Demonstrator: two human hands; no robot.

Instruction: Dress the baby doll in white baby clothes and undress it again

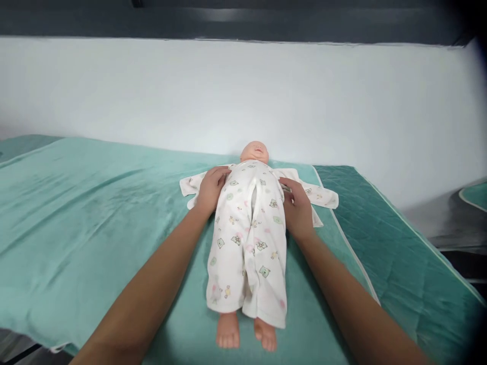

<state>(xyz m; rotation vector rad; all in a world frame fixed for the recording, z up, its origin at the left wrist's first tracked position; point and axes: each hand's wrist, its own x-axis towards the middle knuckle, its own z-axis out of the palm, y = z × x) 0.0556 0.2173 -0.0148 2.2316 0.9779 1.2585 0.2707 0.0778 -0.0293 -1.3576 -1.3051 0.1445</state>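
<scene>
A baby doll (254, 151) lies on its back, head toward the wall and bare feet toward me. White printed baby pants (251, 218) cover its legs and are pulled high over its trunk. Beneath the doll, a matching baby shirt (321, 195) is spread with its sleeves out to both sides. My left hand (212, 188) is closed at the left edge of the pants' waist, fingertips partly hidden by the cloth. On the opposite side, my right hand (299, 209) has curled fingers gripping the waist edge of the pants.
A light green sheet (95, 218) with soft creases covers the bed. To the right lies a darker quilted green pad (388, 253). A white wall (190, 91) rises behind the bed. Another green-covered surface (475, 196) shows at the far right.
</scene>
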